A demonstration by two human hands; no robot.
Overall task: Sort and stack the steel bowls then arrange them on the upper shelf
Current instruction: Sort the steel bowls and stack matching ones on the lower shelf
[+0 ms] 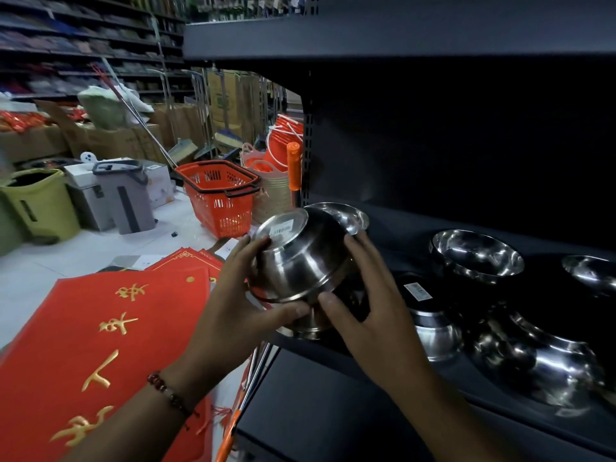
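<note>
Gripping an upturned steel bowl [296, 258] between them, the left hand [233, 295] and right hand [370, 301] curl round its sides.

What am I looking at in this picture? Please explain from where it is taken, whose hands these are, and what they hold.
There is no machine here. One wide camera on a person's head looks down at their own two hands in a shop. The left hand and the right hand together hold a steel bowl, tipped over so its flat base with a barcode sticker shows. More steel bowls lie on the dark shelf to the right. On the floor to the left are red mats and a red shopping basket.
</note>
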